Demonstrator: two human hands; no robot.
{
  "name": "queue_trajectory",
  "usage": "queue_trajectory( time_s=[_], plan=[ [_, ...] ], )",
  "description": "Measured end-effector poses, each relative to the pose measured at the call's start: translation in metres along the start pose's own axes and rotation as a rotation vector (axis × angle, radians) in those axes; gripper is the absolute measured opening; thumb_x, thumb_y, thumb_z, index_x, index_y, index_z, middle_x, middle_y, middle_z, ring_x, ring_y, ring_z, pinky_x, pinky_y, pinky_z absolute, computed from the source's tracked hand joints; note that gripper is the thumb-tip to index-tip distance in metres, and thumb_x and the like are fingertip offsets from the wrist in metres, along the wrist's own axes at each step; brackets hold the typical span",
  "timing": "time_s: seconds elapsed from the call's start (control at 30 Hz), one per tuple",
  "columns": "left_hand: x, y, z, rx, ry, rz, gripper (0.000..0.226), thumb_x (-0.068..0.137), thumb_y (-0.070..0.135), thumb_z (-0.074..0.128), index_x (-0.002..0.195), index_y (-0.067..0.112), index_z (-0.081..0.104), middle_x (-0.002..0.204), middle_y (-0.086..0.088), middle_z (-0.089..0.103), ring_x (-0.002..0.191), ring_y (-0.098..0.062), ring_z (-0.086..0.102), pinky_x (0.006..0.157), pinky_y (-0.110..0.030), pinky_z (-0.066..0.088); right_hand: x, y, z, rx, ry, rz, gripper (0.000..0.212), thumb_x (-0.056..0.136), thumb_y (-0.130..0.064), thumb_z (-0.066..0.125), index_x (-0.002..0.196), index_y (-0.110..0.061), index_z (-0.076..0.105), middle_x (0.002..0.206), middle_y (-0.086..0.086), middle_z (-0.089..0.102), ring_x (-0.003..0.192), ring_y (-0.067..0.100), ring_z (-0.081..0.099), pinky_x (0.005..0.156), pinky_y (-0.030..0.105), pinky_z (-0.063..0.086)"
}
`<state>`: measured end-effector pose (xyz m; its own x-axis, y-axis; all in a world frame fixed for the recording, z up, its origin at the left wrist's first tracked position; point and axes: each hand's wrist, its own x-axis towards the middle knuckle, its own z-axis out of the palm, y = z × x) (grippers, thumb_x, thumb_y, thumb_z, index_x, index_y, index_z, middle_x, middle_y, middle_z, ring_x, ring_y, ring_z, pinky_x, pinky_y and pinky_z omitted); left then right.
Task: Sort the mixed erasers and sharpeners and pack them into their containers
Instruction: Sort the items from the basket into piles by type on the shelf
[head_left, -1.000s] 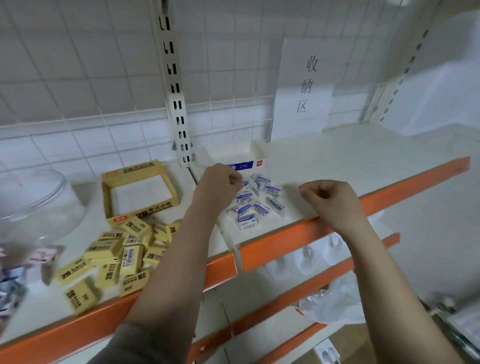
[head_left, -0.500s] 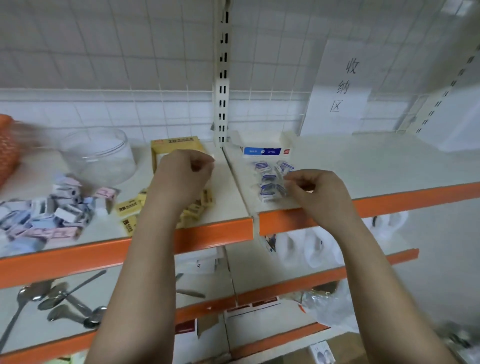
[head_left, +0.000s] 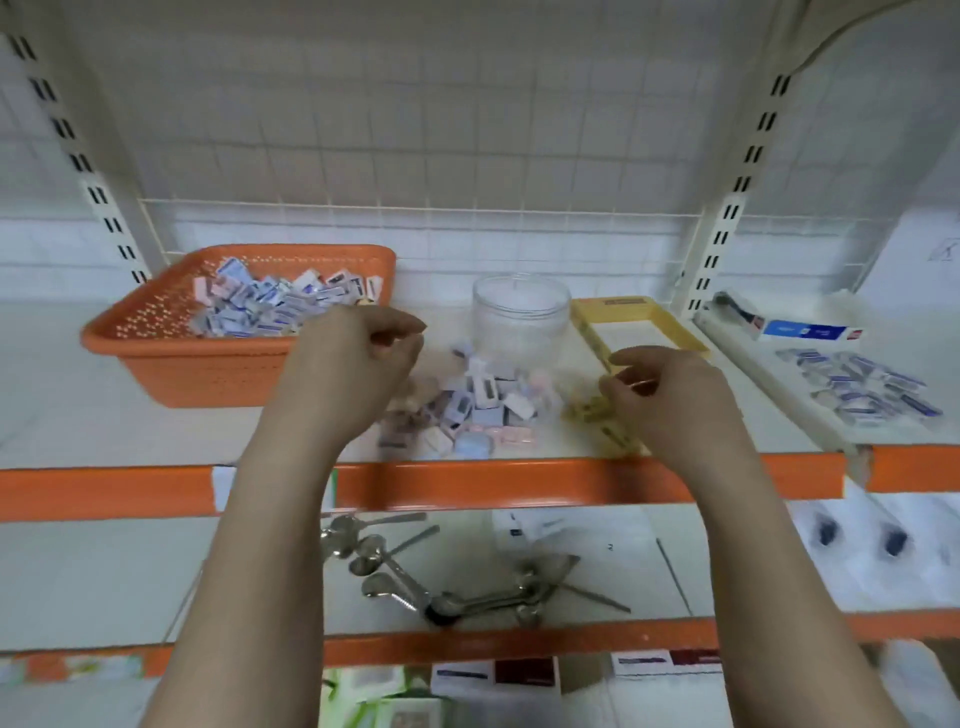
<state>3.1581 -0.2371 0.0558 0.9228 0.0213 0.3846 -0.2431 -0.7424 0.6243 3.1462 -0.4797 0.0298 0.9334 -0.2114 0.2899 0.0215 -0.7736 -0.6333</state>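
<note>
On the upper shelf an orange basket (head_left: 208, 364) holds a mixed heap of small erasers and sharpeners (head_left: 275, 304). A loose pile of pastel sharpeners (head_left: 478, 405) lies in front of a clear jar (head_left: 519, 317). An empty yellow box (head_left: 639, 312) stands to the right, with yellow erasers (head_left: 592, 410) below it. Blue-and-white erasers (head_left: 862, 384) lie before a white-and-blue box (head_left: 805, 330). My left hand (head_left: 353, 364) hovers between basket and sharpener pile, fingers curled, nothing seen in it. My right hand (head_left: 670, 395) hovers over the yellow erasers, fingers curled, nothing seen in it.
An orange shelf edge (head_left: 519, 483) runs just below my wrists. Metal spoons (head_left: 415, 571) lie on the shelf underneath. White slotted uprights (head_left: 727, 208) and a wire grid back the shelf. Bare shelf surface (head_left: 78, 415) stretches left of the basket.
The view has swung left, bringing the orange basket into sight. Both hands have moved left, away from the blue-and-white erasers, and now hover by the sharpener pile and yellow erasers.
</note>
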Motion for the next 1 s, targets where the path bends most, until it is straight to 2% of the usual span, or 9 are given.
queue_trajectory(
  time_s=[0.07,0.2,0.27,0.4,0.5,0.67,0.77,0.87,1.0],
  plan=[
    [0.005,-0.034,-0.035,0.054,-0.033,0.017,0.018,0.089,0.02,0.06,0.103,0.022,0.071,0.1,0.006,0.069,0.083,-0.005,0.058,0.074,-0.018,0.037,-0.006,-0.035,0.032,0.053,-0.008,-0.006,0.029,0.087,-0.025,0.063,0.115,-0.02,0.065,0.099,-0.002,0.068,0.087,0.013,0.062,0.074,0.026,0.047],
    [0.015,-0.082,-0.085,0.113,-0.062,-0.012,0.021,0.09,0.027,0.06,0.107,0.022,0.07,0.113,0.008,0.067,0.089,0.001,0.052,0.069,-0.007,0.031,-0.006,-0.099,0.071,0.094,-0.061,-0.044,0.025,0.087,-0.026,0.063,0.113,-0.022,0.065,0.092,-0.007,0.066,0.075,0.004,0.059,0.059,0.005,0.038],
    [0.019,-0.098,-0.099,0.141,-0.052,-0.014,0.022,0.09,0.029,0.059,0.108,0.023,0.069,0.116,0.008,0.066,0.093,0.001,0.05,0.066,-0.003,0.029,-0.004,-0.124,0.083,0.093,-0.062,-0.06,0.024,0.087,-0.028,0.064,0.111,-0.023,0.066,0.086,-0.009,0.064,0.076,0.005,0.058,0.058,0.002,0.037],
    [0.027,-0.127,-0.116,0.146,-0.034,-0.054,0.021,0.09,0.028,0.059,0.107,0.023,0.07,0.115,0.007,0.066,0.089,0.001,0.046,0.068,-0.008,0.027,0.012,-0.163,0.102,0.078,-0.091,-0.126,0.021,0.086,-0.025,0.064,0.106,-0.023,0.068,0.083,-0.01,0.063,0.08,0.008,0.06,0.066,0.016,0.041],
    [0.036,-0.143,-0.123,0.148,-0.001,-0.074,0.02,0.089,0.027,0.061,0.105,0.022,0.071,0.111,0.003,0.068,0.086,-0.003,0.048,0.069,-0.012,0.029,0.044,-0.186,0.117,0.002,-0.131,-0.207,0.025,0.086,-0.022,0.063,0.11,-0.019,0.068,0.088,-0.008,0.062,0.084,0.008,0.059,0.073,0.017,0.039],
    [0.055,-0.158,-0.124,0.178,0.036,-0.141,0.022,0.088,0.028,0.06,0.108,0.025,0.069,0.114,-0.001,0.066,0.098,-0.013,0.056,0.076,-0.018,0.034,0.115,-0.204,0.158,-0.318,-0.43,-0.401,0.028,0.085,-0.021,0.066,0.112,-0.016,0.067,0.104,0.0,0.066,0.099,0.017,0.06,0.083,0.024,0.045],
    [0.066,-0.166,-0.121,0.159,0.065,-0.149,0.022,0.087,0.028,0.061,0.106,0.026,0.07,0.109,0.002,0.068,0.09,-0.008,0.055,0.076,-0.016,0.034,0.142,-0.205,0.184,-0.615,-0.635,-0.55,0.035,0.081,-0.021,0.071,0.116,-0.018,0.065,0.112,0.001,0.066,0.101,0.018,0.06,0.09,0.033,0.048],
    [0.075,-0.177,-0.118,0.148,0.083,-0.147,0.022,0.087,0.026,0.06,0.107,0.026,0.07,0.107,0.005,0.068,0.085,-0.003,0.051,0.073,-0.014,0.032,0.157,-0.205,0.201,-0.833,-0.702,-0.661,0.039,0.076,-0.029,0.075,0.113,-0.02,0.067,0.108,0.0,0.066,0.096,0.019,0.06,0.084,0.034,0.05],
    [0.086,-0.186,-0.119,0.098,0.068,-0.15,0.019,0.089,0.025,0.059,0.104,0.029,0.071,0.096,0.01,0.065,0.082,-0.004,0.052,0.064,-0.02,0.041,0.167,-0.206,0.215,-0.95,-0.734,-0.651,0.047,0.07,-0.038,0.079,0.112,-0.02,0.066,0.106,-0.002,0.064,0.091,0.018,0.058,0.074,0.029,0.05]
  ],
)
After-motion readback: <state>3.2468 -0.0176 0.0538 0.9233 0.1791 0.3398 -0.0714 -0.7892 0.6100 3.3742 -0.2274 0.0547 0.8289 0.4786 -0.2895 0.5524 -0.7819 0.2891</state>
